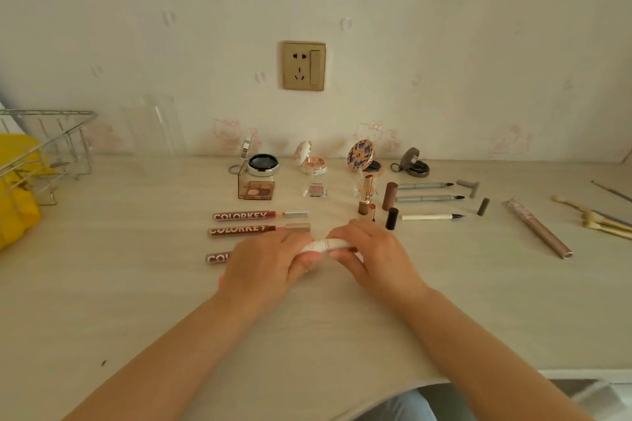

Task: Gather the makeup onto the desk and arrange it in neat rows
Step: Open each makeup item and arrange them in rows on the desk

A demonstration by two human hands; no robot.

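Counter, pale wood grain, against a papered wall. Back row: four open compacts, from a silver-rimmed compact on the left to a dark grey compact on the right. Second row: eyeshadow palette, small clear pot, upright gold lipstick. Left column: lip gloss tubes lying parallel, the nearest partly hidden under the left hand. Right group: three uncapped liner pens, loose caps beside them. Centre: white tube, held just above the counter; left fingers curled round one end, right hand pinching the other; possibly a lip balm, label unreadable. Far right: metallic tube, brushes. Far left: wire rack.
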